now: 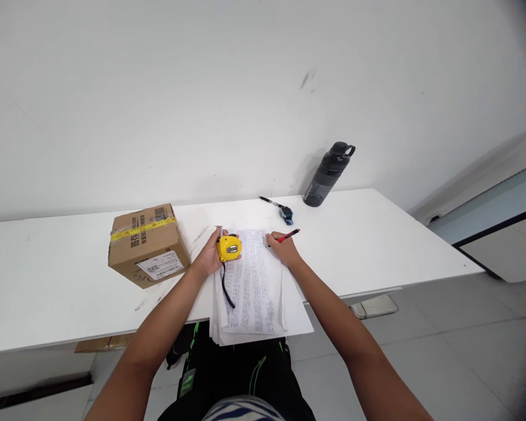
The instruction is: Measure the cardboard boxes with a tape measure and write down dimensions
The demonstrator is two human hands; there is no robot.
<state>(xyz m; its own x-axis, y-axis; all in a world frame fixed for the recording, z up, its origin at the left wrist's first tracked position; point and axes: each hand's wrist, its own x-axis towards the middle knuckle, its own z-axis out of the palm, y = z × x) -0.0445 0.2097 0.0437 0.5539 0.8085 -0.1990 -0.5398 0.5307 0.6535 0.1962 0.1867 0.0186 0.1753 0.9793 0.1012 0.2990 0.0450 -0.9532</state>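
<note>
Gripping a yellow tape measure [229,248] in the left hand [207,259], over the upper left part of some sheets of paper [251,282], with a black strap [224,282] dangling down across the writing. Pinching a red pen [288,235] in the right hand [284,249], at the upper right edge of the same sheets, just across from the tape measure. Can see columns of bluish writing on the top page, but can't read a word of it. Just left of the left hand, a cardboard box [146,242] on the white table [355,251], with Chinese characters printed on it, looking like 善存 at the start, plus yellow packing tape [142,228] and a white label [161,265] with a QR code, fine print way too small. Past the right hand, a black pen [269,201] and a small dark blue thing [286,215], can't tell what. Farther back by the wall [201,88], a dark water bottle [326,175] with white lettering up the side, too blurry to make out.
</note>
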